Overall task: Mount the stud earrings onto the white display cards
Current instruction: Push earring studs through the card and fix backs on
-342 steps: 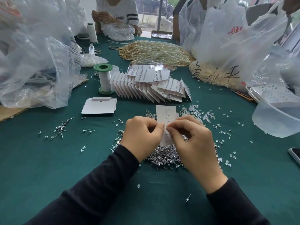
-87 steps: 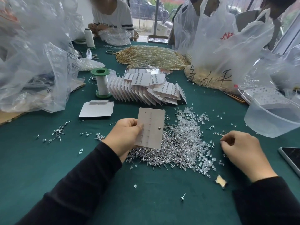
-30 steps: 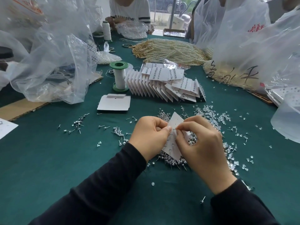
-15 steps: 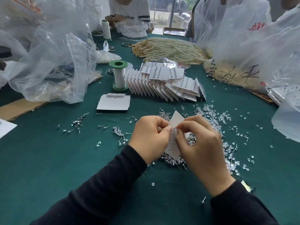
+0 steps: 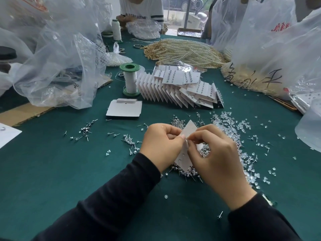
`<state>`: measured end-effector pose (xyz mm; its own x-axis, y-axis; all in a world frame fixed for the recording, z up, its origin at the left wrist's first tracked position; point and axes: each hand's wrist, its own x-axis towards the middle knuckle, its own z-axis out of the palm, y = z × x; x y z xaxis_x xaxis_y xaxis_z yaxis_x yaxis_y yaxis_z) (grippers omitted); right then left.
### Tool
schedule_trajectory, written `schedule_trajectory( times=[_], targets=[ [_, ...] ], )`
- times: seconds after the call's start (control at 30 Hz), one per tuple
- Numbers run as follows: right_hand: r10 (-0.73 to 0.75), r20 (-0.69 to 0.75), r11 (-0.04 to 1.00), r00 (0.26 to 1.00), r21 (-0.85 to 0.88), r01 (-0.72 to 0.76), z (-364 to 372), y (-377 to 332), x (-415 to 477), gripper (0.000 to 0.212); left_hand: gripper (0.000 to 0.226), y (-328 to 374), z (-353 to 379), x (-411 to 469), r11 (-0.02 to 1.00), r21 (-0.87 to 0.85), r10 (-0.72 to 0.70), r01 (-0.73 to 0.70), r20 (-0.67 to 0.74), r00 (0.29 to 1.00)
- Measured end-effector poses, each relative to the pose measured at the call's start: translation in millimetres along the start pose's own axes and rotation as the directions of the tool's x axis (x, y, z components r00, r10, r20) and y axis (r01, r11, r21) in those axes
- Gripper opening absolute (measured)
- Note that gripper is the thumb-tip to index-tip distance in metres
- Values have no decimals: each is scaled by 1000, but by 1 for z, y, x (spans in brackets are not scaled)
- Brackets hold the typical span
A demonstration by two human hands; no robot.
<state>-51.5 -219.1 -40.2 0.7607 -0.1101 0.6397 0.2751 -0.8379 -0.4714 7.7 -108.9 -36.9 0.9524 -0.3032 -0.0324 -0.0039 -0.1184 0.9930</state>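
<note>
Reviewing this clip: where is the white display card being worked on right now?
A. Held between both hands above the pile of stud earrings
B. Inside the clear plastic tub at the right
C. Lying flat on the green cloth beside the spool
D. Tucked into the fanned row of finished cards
A: the white display card is pinched between the left hand and right hand, tilted, over the pile of stud earrings.

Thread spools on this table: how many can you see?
2. A green-capped spool stands upright left of the fanned row of filled cards; a white spool stands at the far end. Others may be hidden behind the plastic bags.
</note>
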Motion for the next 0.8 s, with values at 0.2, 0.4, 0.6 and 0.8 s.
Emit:
schedule_trajectory(
  times=[0.2,0.4,0.6,0.8],
  targets=[
    [14,-34,1000,999,-11,-14,1,-1,-1,1,25,1,1,0,996,-87,-31,27,-45,998],
    [10,-71,1000,997,-21,-12,2,0,-1,2,19,3,0,-1,997,-77,-1,-1,-34,999],
    [6,-71,1000,997,-4,-6,0,3,0,3,9,7,1,-2,983,-171,-61,65,25,998],
    [16,-64,1000,998,-21,-18,-1,3,0,9,34,1,-2,1,1000,16,-23,21,131,991]
  ],
)
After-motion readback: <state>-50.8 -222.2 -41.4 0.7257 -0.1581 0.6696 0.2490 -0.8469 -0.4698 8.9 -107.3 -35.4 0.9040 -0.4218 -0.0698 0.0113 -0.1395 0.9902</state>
